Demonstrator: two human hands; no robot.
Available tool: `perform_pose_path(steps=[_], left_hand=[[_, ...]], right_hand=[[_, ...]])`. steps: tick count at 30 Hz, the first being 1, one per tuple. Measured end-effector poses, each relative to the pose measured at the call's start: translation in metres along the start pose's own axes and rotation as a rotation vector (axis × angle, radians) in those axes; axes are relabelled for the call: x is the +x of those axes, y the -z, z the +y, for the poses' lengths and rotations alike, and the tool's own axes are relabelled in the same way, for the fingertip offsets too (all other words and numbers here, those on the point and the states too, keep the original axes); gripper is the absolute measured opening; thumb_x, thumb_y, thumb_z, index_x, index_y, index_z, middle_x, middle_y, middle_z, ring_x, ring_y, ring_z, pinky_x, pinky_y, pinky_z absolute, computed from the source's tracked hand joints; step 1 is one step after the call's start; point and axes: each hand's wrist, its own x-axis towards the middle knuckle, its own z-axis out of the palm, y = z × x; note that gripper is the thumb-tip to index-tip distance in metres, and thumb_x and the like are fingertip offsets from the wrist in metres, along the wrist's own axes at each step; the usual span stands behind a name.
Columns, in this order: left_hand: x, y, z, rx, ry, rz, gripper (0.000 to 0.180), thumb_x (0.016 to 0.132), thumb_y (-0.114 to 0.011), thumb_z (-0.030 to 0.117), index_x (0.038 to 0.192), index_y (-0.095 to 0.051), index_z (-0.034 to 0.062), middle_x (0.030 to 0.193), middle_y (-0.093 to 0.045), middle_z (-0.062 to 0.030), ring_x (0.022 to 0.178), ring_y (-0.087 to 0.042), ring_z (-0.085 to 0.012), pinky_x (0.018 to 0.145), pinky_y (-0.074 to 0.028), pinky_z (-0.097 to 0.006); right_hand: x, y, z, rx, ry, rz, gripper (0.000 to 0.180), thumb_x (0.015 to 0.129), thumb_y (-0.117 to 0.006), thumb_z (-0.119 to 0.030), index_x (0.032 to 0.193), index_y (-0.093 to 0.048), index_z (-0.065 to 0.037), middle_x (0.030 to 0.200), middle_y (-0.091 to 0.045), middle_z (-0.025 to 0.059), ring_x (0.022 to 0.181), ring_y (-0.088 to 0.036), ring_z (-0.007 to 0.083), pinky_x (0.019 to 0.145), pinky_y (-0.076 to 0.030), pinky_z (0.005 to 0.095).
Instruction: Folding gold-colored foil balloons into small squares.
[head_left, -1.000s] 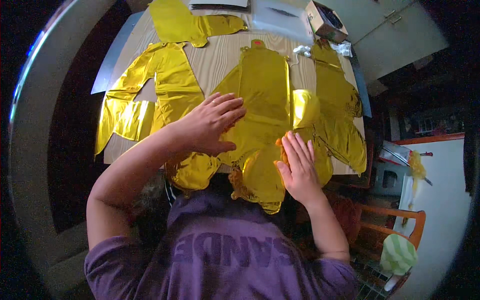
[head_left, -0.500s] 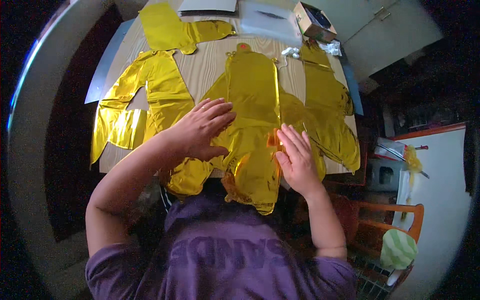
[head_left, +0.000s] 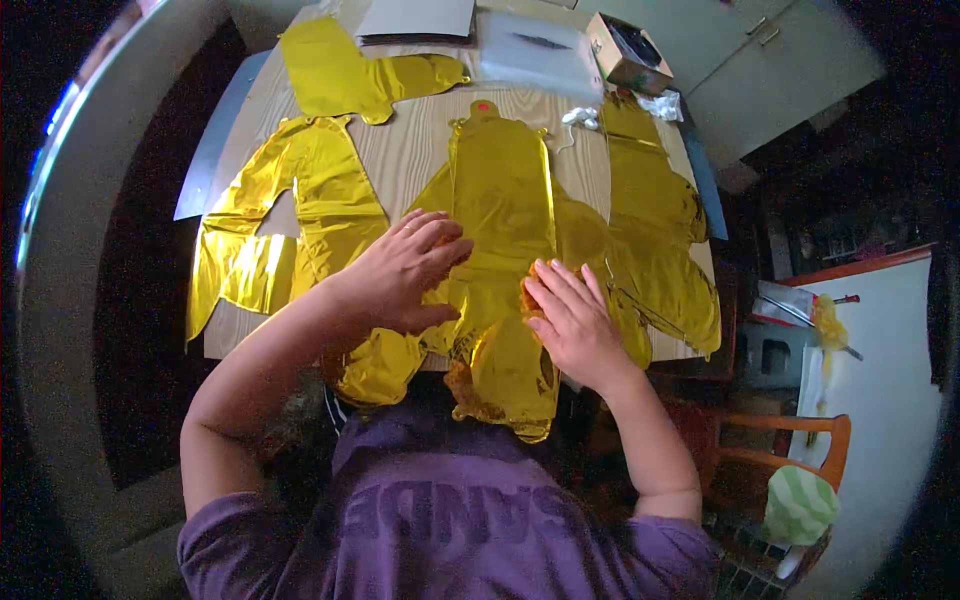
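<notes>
A flat, uninflated gold foil balloon (head_left: 500,200) lies lengthwise on the middle of the table, with a red dot on its far tab. Its near end hangs past the table edge against my purple shirt. My left hand (head_left: 405,272), fingers slightly bent and thumb apart, is at its left edge. Over its right edge my right hand (head_left: 575,325) has its fingers extended, palm down. An orange glow on the foil shows beside the right fingertips. Whether either palm presses on the foil is hidden. Neither hand visibly holds anything.
More flat gold foil pieces lie at the left (head_left: 335,190), the right (head_left: 650,200) and the far left (head_left: 335,75). Across the back are a white stack (head_left: 415,18), a clear plastic sheet (head_left: 540,60) and a small box (head_left: 630,60). A wooden chair (head_left: 835,450) stands at right.
My right hand has moved left, farther over the middle foil balloon. My left hand stays nearly in place, its fingers slightly more bent. The whole view has shifted a little.
</notes>
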Motion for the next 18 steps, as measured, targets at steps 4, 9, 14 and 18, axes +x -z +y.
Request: perform_pose_path(steps=[4,9,14,18], left_hand=[[-0.002,-0.001,-0.002,0.011,0.007,0.02,0.072,0.07,-0.08,0.035,0.129,-0.055,0.0023,0.132,-0.048,-0.0218,0.129,-0.043,-0.0435,0.109,-0.037,-0.052],[0.001,0.002,-0.003,-0.021,0.012,0.019,0.071,0.07,-0.08,0.037,0.127,-0.055,0.0026,0.129,-0.048,-0.0218,0.125,-0.045,-0.0439,0.108,-0.037,-0.052],[0.006,0.0,-0.005,-0.002,0.049,0.034,0.075,0.072,-0.079,0.04,0.131,-0.052,0.0022,0.132,-0.046,-0.0231,0.128,-0.042,-0.0455,0.109,-0.035,-0.054],[0.006,-0.002,-0.005,0.031,0.063,0.092,0.083,0.074,-0.077,0.045,0.139,-0.046,0.0022,0.145,-0.039,-0.0249,0.136,-0.035,-0.0462,0.114,-0.03,-0.054]], right_hand=[[0.002,0.001,0.003,0.004,0.013,-0.02,0.045,0.094,-0.062,-0.023,0.135,-0.055,-0.004,0.148,-0.048,0.0146,0.139,-0.041,0.0329,0.118,-0.025,0.0521],[0.002,-0.001,0.006,0.043,0.031,0.028,0.045,0.092,-0.064,-0.021,0.133,-0.057,-0.004,0.146,-0.048,0.0152,0.138,-0.042,0.0335,0.116,-0.027,0.0533],[-0.008,0.014,-0.007,0.117,-0.053,0.211,0.037,0.086,-0.071,-0.013,0.121,-0.063,-0.003,0.131,-0.057,0.0156,0.121,-0.056,0.0332,0.105,-0.043,0.045],[-0.05,0.045,-0.041,0.209,-0.472,0.122,0.014,0.087,-0.072,-0.015,0.09,-0.068,-0.002,0.081,-0.065,0.011,0.073,-0.068,0.0257,0.065,-0.053,0.0322]])
